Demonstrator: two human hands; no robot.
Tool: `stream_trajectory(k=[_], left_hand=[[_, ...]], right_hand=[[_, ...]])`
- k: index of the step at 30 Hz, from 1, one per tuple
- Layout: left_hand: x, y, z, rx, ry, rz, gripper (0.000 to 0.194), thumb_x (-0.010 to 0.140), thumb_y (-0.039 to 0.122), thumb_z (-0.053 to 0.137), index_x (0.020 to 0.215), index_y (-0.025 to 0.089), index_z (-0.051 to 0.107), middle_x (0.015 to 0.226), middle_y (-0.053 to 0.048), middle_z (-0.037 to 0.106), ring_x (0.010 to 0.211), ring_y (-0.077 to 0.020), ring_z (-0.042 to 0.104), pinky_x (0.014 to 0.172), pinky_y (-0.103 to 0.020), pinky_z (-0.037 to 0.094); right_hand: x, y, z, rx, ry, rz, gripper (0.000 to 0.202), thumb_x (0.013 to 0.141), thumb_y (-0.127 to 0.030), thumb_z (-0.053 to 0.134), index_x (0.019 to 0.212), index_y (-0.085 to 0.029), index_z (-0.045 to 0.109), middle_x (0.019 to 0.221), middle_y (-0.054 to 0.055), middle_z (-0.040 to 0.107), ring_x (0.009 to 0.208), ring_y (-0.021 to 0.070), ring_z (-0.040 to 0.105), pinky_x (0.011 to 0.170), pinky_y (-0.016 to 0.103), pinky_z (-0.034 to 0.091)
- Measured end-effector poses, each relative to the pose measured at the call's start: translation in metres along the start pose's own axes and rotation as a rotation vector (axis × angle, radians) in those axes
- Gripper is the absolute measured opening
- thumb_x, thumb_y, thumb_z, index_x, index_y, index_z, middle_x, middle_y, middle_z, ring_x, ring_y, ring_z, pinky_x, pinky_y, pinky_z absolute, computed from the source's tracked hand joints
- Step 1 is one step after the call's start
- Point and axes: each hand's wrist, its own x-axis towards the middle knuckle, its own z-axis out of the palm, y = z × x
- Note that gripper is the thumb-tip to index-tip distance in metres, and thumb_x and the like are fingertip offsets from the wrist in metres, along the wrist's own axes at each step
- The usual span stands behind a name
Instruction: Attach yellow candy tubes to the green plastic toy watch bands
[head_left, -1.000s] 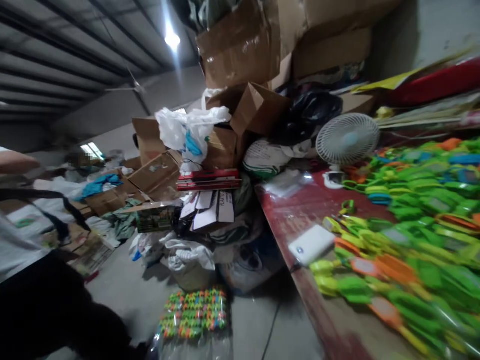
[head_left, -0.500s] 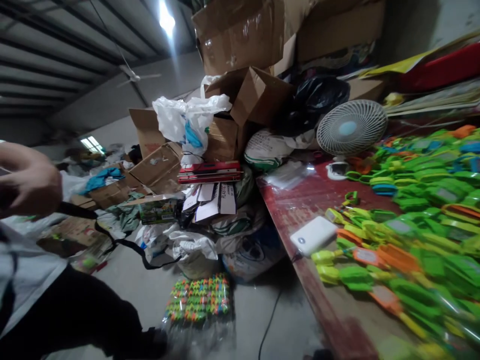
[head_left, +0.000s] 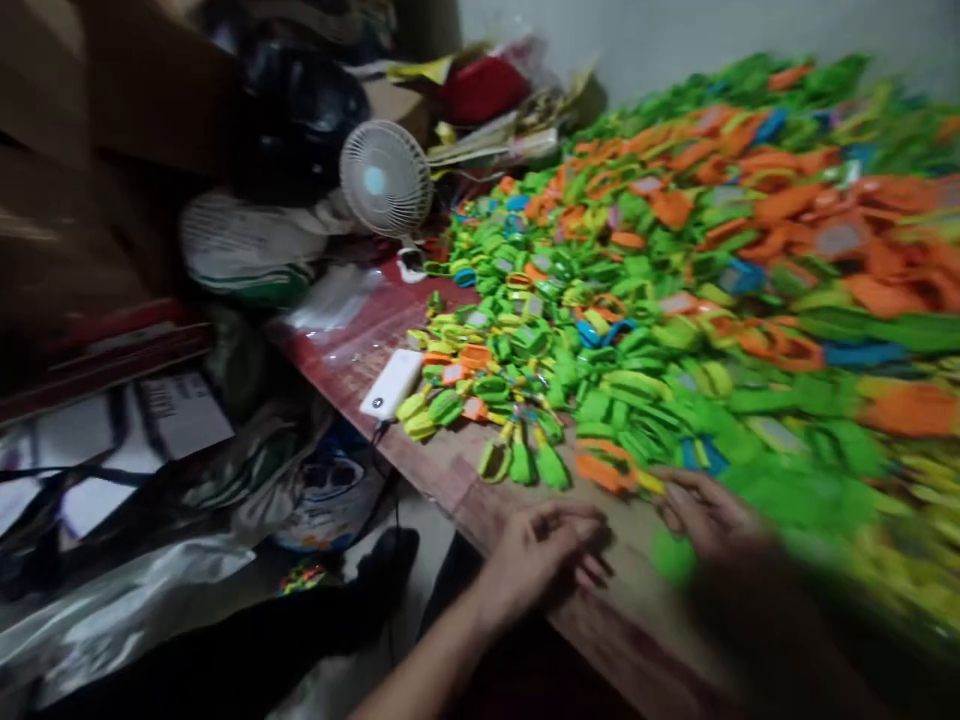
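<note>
Hands: 2 on table (head_left: 480, 480), left (head_left: 541, 553) loosely curled, right (head_left: 701, 510) open, both empty; 1 fan (head_left: 385, 178), 1 powerbank (head_left: 391, 384)

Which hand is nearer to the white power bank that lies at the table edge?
Left. The left hand rests on the table below and right of the power bank, apart from it. The right hand is farther right, by the green and orange toys.
</note>
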Motion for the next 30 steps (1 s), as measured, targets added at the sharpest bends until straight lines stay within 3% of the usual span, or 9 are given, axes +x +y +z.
stream_trajectory(k=[4,8,11,14,18,21,23,26,30], left_hand=[[-0.017,-0.012,-0.009,0.119,-0.001,-0.064,0.048,0.072,0.048,0.075,0.096,0.007,0.068,0.083,-0.009,0.07,0.061,-0.0114,0.064,0.056,-0.02,0.048],[-0.024,-0.013,-0.008,0.108,0.122,-0.044,0.05,0.068,0.05,0.078,0.091,0.007,0.066,0.075,-0.008,0.069,0.059,-0.0156,0.065,0.054,-0.024,0.051],[-0.019,-0.003,-0.002,0.116,0.187,0.0,0.062,0.07,0.047,0.078,0.113,0.009,0.058,0.087,-0.011,0.07,0.064,-0.019,0.068,0.057,-0.028,0.053],[-0.007,0.005,0.005,0.085,0.214,0.096,0.086,0.067,0.047,0.08,0.136,0.014,0.039,0.09,-0.009,0.069,0.064,-0.0204,0.069,0.058,-0.031,0.055],[0.004,0.004,0.007,0.098,0.19,0.211,0.082,0.069,0.044,0.079,0.134,0.011,0.043,0.077,-0.001,0.063,0.061,-0.0162,0.066,0.056,-0.026,0.054],[0.001,-0.005,-0.002,0.202,0.209,0.299,0.072,0.075,0.038,0.074,0.136,0.014,0.043,0.089,-0.005,0.065,0.067,-0.0152,0.066,0.058,-0.025,0.053],[-0.008,-0.012,-0.01,0.308,0.281,0.362,0.058,0.08,0.033,0.068,0.132,0.016,0.048,0.104,-0.009,0.065,0.07,-0.0142,0.066,0.059,-0.025,0.053],[-0.026,-0.022,-0.019,0.527,0.359,0.415,0.036,0.085,0.026,0.059,0.12,0.017,0.058,0.103,-0.009,0.069,0.073,-0.0149,0.067,0.064,-0.026,0.054],[-0.045,-0.028,-0.025,0.78,0.354,0.454,0.024,0.086,0.021,0.056,0.108,0.017,0.065,0.097,-0.007,0.073,0.088,-0.0193,0.069,0.079,-0.03,0.055]], right_hand=[[-0.005,-0.008,-0.007,0.098,0.005,0.103,0.03,0.078,-0.041,0.061,0.092,-0.016,0.068,0.073,0.005,0.07,0.062,0.0175,0.064,0.053,0.024,0.049],[-0.013,-0.02,-0.005,0.167,0.078,0.061,0.03,0.076,-0.042,0.061,0.087,-0.015,0.069,0.065,0.004,0.068,0.053,0.0156,0.059,0.049,0.024,0.046],[-0.022,-0.024,-0.003,0.184,0.073,-0.007,0.03,0.081,-0.041,0.057,0.089,-0.014,0.069,0.065,0.004,0.067,0.053,0.0148,0.058,0.051,0.025,0.048],[-0.03,-0.023,0.001,0.148,0.056,-0.045,0.03,0.086,-0.04,0.052,0.095,-0.016,0.068,0.082,0.006,0.072,0.071,0.0182,0.066,0.066,0.029,0.054],[-0.044,-0.018,0.007,-0.051,-0.078,-0.119,0.031,0.088,-0.034,0.047,0.1,-0.018,0.07,0.104,0.009,0.073,0.095,0.0245,0.068,0.086,0.04,0.054],[-0.051,-0.015,0.01,-0.158,-0.214,-0.186,0.034,0.089,-0.03,0.043,0.105,-0.018,0.071,0.106,0.008,0.073,0.097,0.0252,0.069,0.088,0.042,0.054],[-0.047,-0.017,0.011,-0.191,-0.223,-0.198,0.034,0.09,-0.029,0.042,0.105,-0.019,0.071,0.107,0.007,0.073,0.097,0.0249,0.069,0.087,0.041,0.055],[-0.019,-0.029,0.013,-0.249,-0.078,-0.222,0.032,0.091,-0.031,0.044,0.104,-0.018,0.071,0.103,0.009,0.073,0.09,0.0243,0.07,0.08,0.037,0.057],[0.028,-0.049,0.018,-0.393,0.127,-0.487,0.035,0.094,-0.034,0.045,0.11,-0.012,0.067,0.102,0.014,0.071,0.089,0.0266,0.067,0.078,0.039,0.054]])
